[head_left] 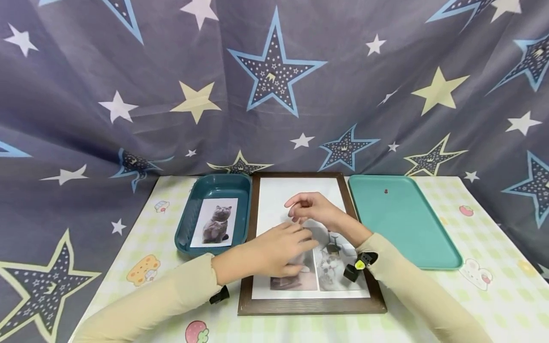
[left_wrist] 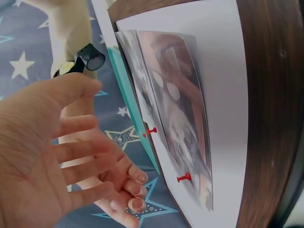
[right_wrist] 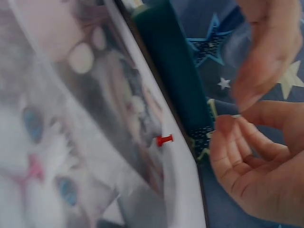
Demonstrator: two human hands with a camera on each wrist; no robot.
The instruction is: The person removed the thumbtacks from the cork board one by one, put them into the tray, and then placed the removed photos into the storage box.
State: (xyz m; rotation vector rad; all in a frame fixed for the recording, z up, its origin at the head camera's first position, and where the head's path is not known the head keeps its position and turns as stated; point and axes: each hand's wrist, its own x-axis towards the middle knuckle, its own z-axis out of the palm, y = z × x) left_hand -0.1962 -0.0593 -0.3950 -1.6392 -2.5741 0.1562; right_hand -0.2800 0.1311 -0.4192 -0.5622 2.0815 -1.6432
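My left hand (head_left: 279, 250) hovers over the lower middle of a brown-framed white board (head_left: 300, 307), its fingers loosely extended, palm bare in the left wrist view. Just beyond it, my right hand (head_left: 317, 209) is raised with curled fingers. In the right wrist view its fingertips come together beside my blurred left hand; whether something small sits between them is hidden. Beneath the hands lie two photos, one with pinkish and dark tones (left_wrist: 173, 85), the other of a white cat (head_left: 336, 274). Red push pins (left_wrist: 184, 177) stick in the board near the photo edges.
Left of the board stands a dark teal tray (head_left: 182, 233) holding a grey cat photo (head_left: 216, 224). On the right, a flat turquoise tray (head_left: 411, 228) bears one small red push pin (head_left: 386, 191). A star-patterned curtain (head_left: 274, 138) hangs behind the checked tablecloth (head_left: 146, 247).
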